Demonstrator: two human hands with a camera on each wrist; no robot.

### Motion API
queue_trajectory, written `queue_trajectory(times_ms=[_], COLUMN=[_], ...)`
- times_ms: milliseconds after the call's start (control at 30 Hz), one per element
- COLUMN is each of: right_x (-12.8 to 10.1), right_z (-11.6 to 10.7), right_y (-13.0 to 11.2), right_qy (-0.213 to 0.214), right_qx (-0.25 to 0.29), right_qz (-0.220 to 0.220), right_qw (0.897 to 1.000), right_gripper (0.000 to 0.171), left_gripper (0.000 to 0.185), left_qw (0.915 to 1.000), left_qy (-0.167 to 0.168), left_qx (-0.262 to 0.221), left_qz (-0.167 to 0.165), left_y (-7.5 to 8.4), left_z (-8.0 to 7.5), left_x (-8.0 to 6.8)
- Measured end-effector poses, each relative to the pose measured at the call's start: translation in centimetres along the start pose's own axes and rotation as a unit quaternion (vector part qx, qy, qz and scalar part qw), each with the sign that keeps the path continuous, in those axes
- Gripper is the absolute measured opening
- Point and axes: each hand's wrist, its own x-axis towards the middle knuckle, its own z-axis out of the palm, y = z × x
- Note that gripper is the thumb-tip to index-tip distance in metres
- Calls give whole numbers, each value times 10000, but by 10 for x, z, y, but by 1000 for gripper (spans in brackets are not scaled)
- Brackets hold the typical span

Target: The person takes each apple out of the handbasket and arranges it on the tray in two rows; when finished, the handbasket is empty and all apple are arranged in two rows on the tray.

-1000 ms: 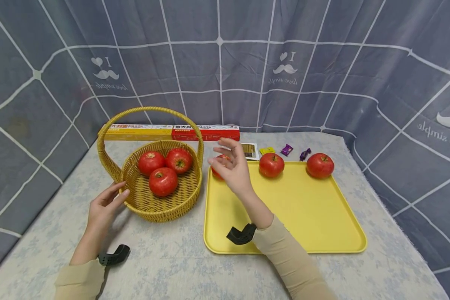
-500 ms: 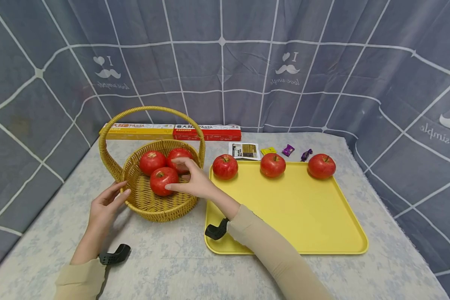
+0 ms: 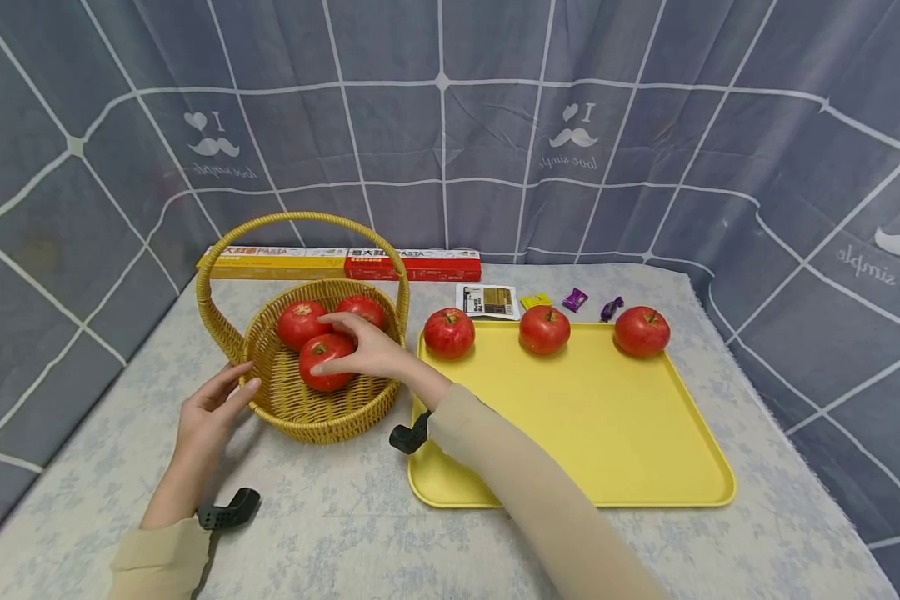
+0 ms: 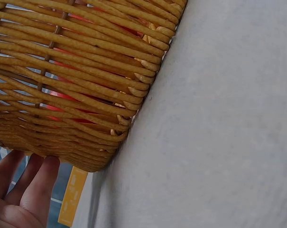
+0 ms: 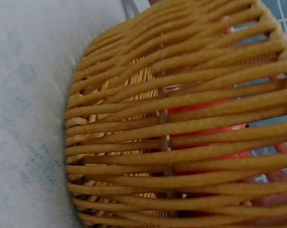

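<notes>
- Three red apples are seen inside the wicker basket (image 3: 322, 417), and three more (image 3: 544, 330) are lined along the far edge of the yellow tray (image 3: 607, 433) just to the right of the basket
- Over the front apple (image 3: 321, 363) in the basket the right hand (image 3: 367, 350) is laid, its fingers curled on the fruit's top and right side; a closing grasp is judged to be forming, though full contact under the apple cannot be told
- Against the basket's left outer wall the left hand (image 3: 210, 412) is rested with fingers straight and relaxed, nothing being held; the basket is judged to be steadied by it
- The step in hand is judged to be the pick-up of an apple from the basket; a firm closure round the fruit and a lift clear of the rim and handle (image 3: 300, 222) would be called for next
- Behind the basket two long boxes (image 3: 337, 263) are laid, and small wrapped sweets (image 3: 573, 300) are scattered beyond the tray
</notes>
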Motion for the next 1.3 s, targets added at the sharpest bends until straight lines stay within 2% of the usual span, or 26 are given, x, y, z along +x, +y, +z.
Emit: queue_trajectory(times_ms=[233,367,533,700,833,1033,1133,1300], right_x=[6,5,4,2,-2,-21,-35,-63], right_z=[3,5,9,11,9,-8,-25,-54], right_y=[-1,-1,-1,-2,-1,-6,-10,-12], right_qy=[-671,-1012,-1342,-1280,-976,-468,-470,-687], right_qx=[-633,-741,-773,-1039,-1192,-582,-231,-14], right_qz=[386,317,194,-51,-346,-579,-702,-857], right_qw=[9950,9916,9877,9863,9875,9955,9962,9940], right_gripper=[74,68,68,67,69,71,71,73], left_gripper=[50,50,50,50,50,51,50,51], left_qw=[9997,9999,10000,10000,9999,9999,9998,9996], left_qy=[-23,-38,-85,-9,33,7,5,38], left_qx=[-225,-111,-36,51,128,160,208,275], left_qz=[-2,17,15,46,36,43,81,85], left_y=[-2,-1,0,0,-1,-1,0,0], left_z=[0,0,1,2,3,3,3,1], left_x=[0,0,-1,-1,-2,-2,-1,-1])
